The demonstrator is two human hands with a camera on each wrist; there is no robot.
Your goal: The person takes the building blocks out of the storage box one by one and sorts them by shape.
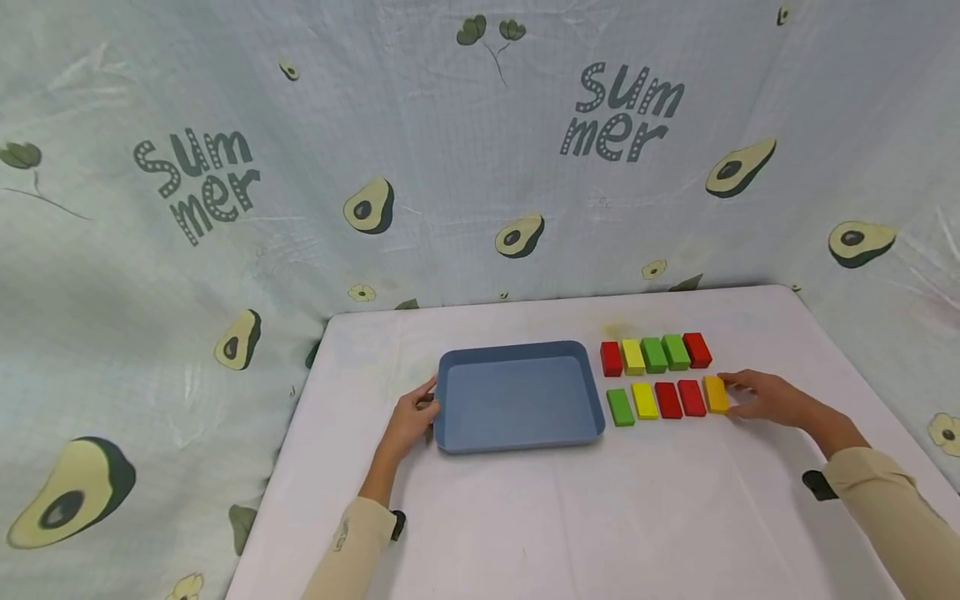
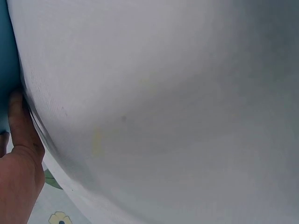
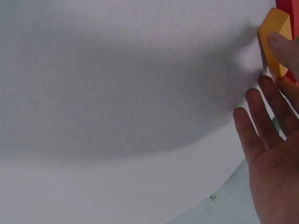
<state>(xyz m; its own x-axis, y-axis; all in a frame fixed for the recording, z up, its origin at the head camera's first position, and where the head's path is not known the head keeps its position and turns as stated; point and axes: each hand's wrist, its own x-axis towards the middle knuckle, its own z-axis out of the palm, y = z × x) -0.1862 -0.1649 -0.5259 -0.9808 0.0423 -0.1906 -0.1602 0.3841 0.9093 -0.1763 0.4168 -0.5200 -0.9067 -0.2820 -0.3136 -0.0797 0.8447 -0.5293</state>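
A blue-grey rectangular tray [image 1: 517, 446] lies on the table. My left hand [image 1: 411, 423] is at its left side, thumb and fingertips touching the wall; in the left wrist view a straight finger or thumb [image 2: 21, 123] rests against the blue wall. At the right end of the front row of blocks, my right hand [image 1: 772, 400] pinches an orange block [image 1: 716, 395] between thumb and index finger. The right wrist view shows the thumb on that block [image 3: 275, 28], with the other fingers [image 3: 250, 135] extended beside it. How the left fingertips lie is partly hidden.
Red, yellow and green blocks stand in two rows right of the tray: a back row [image 1: 654, 355] and a front row [image 1: 667, 401]. A white cloth covers the table [image 1: 510, 525]. Behind it hangs a curtain [image 1: 450, 150] printed with avocados.
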